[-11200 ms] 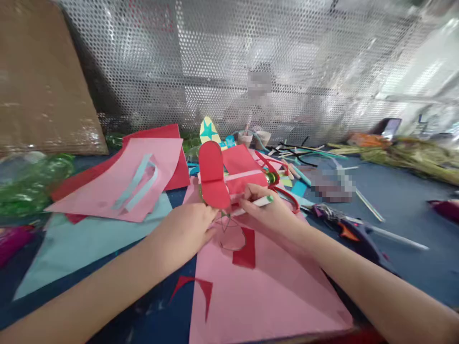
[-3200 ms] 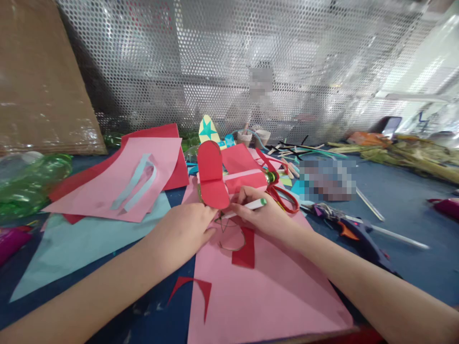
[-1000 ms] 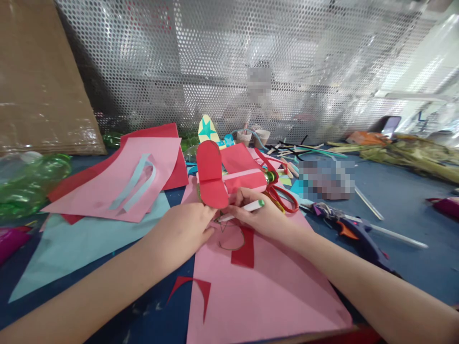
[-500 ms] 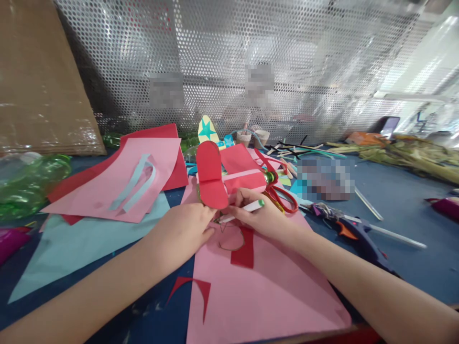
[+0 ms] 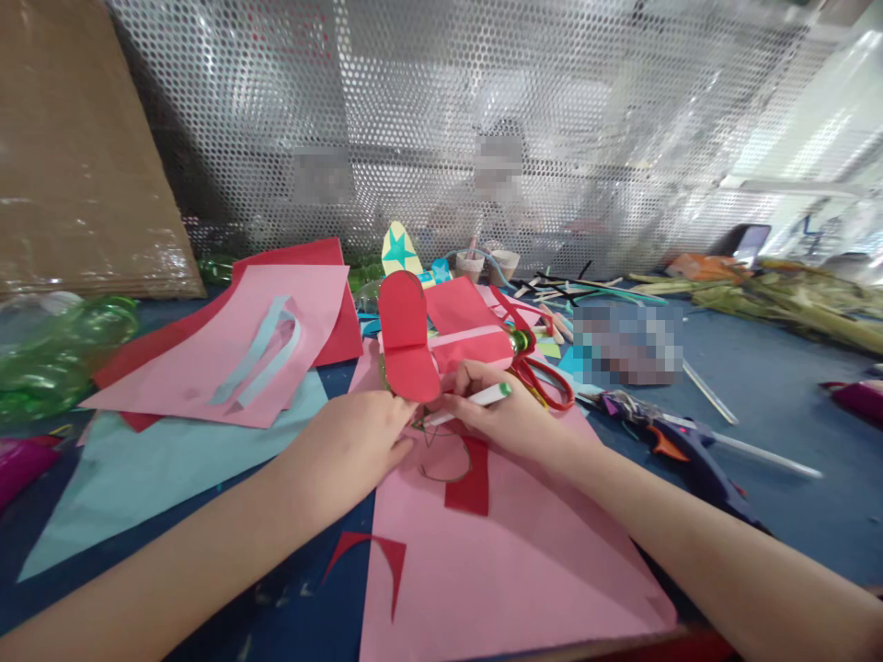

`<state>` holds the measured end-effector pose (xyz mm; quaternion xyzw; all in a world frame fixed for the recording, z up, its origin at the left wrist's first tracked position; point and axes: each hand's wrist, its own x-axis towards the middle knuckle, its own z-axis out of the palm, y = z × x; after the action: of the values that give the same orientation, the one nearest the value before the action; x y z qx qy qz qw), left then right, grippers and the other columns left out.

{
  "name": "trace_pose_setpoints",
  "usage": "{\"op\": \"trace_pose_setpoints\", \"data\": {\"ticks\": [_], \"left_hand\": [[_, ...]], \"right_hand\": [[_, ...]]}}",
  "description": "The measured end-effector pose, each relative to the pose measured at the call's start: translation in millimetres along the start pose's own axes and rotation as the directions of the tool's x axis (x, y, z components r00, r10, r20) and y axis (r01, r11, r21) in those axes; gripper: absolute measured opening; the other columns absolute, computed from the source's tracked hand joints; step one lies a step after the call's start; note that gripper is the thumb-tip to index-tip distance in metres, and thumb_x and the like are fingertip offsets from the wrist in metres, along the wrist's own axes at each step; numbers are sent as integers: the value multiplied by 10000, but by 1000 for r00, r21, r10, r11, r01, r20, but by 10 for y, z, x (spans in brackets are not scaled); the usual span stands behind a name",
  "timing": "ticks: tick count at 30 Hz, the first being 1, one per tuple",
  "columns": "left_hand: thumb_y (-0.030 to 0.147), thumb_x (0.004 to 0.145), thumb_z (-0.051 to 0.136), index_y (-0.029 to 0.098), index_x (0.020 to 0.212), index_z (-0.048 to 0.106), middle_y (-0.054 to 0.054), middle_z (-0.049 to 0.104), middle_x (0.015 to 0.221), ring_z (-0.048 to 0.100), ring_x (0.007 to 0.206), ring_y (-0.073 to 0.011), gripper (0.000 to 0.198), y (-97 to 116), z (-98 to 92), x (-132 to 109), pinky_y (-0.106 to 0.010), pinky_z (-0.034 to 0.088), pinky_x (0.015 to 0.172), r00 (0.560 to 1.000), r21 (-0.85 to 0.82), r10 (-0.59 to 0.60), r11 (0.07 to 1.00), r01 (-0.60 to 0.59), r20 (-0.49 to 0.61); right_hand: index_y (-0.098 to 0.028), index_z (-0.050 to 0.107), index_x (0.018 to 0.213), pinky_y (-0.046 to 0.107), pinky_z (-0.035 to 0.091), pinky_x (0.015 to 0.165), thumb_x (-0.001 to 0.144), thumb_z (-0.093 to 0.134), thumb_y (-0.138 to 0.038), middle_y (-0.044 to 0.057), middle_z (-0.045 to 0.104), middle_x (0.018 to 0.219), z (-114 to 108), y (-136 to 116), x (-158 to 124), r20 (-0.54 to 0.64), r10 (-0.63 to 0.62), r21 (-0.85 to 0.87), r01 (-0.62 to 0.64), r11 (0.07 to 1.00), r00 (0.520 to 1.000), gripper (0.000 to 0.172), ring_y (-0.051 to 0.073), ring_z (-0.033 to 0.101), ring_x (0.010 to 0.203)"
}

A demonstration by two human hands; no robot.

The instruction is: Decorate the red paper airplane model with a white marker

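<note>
My right hand [image 5: 507, 418] is closed on a white marker with a green cap [image 5: 475, 402], its tip down on a pink circle [image 5: 441, 452] that bears a drawn star. My left hand [image 5: 351, 441] presses its fingertips on the circle's left edge, fingers curled. The circle lies on a red paper scrap [image 5: 470, 478] over a large pink sheet [image 5: 497, 570]. Just behind both hands stands a red and pink paper plane model [image 5: 428, 345] with a rounded red tail.
Red-handled scissors [image 5: 544, 377] lie right of the model, a purple glue gun [image 5: 680, 441] further right. Pink, red and light blue sheets [image 5: 227, 345] cover the left. Green plastic bottles [image 5: 55, 345], cardboard [image 5: 75, 156], a perforated metal screen [image 5: 441, 129] and sticks [image 5: 593, 290] stand behind.
Almost nothing differs: the marker in my right hand has shifted by small amounts over the circle, and my left hand has stayed on the circle.
</note>
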<state>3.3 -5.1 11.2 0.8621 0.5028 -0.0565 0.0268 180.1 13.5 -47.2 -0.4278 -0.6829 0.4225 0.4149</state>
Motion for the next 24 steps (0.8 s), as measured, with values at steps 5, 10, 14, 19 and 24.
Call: {"op": "trace_pose_setpoints", "data": {"ticks": [5, 10, 14, 19, 24], "left_hand": [[216, 860, 538, 184, 971, 623, -68, 687, 812, 681, 754, -252, 143, -3, 9, 2, -280, 433, 571, 1000, -1, 2, 1000, -2, -3], [209, 862, 534, 182, 969, 628, -77, 694, 877, 679, 787, -254, 145, -5, 5, -7, -290, 447, 596, 1000, -22, -3, 1000, 3, 15], [189, 856, 531, 175, 978, 628, -78, 694, 880, 681, 799, -252, 157, 2, -3, -11, -288, 448, 599, 1000, -9, 8, 1000, -8, 13], [193, 856, 527, 177, 963, 629, -67, 693, 828, 682, 757, -234, 149, 6, -2, 2, -268, 434, 569, 1000, 20, -2, 1000, 2, 14], [203, 871, 519, 181, 966, 619, -70, 692, 863, 678, 787, -244, 140, -3, 14, 7, -275, 431, 573, 1000, 21, -6, 1000, 6, 24]], "right_hand": [[-211, 395, 649, 229, 290, 468, 763, 608, -357, -46, 494, 602, 6, -5, 5, -11, 17, -30, -17, 999, 1000, 282, 91, 393, 517], [-210, 391, 655, 232, 290, 479, 767, 605, -339, -41, 513, 627, 6, 22, 8, -13, 4, -32, -4, 999, 1000, 274, 88, 396, 523], [-211, 388, 653, 239, 296, 487, 764, 608, -340, -38, 518, 629, 3, 19, -2, -18, 10, -27, -10, 1000, 1000, 278, 92, 404, 527], [-211, 387, 653, 238, 291, 484, 767, 600, -331, -32, 529, 638, 9, 18, 6, -10, 7, -8, -7, 1000, 1000, 270, 95, 418, 532], [-209, 388, 653, 231, 295, 482, 763, 612, -341, -33, 542, 650, 13, 34, 17, -8, 1, 0, -1, 1000, 1000, 282, 90, 413, 528]]}}
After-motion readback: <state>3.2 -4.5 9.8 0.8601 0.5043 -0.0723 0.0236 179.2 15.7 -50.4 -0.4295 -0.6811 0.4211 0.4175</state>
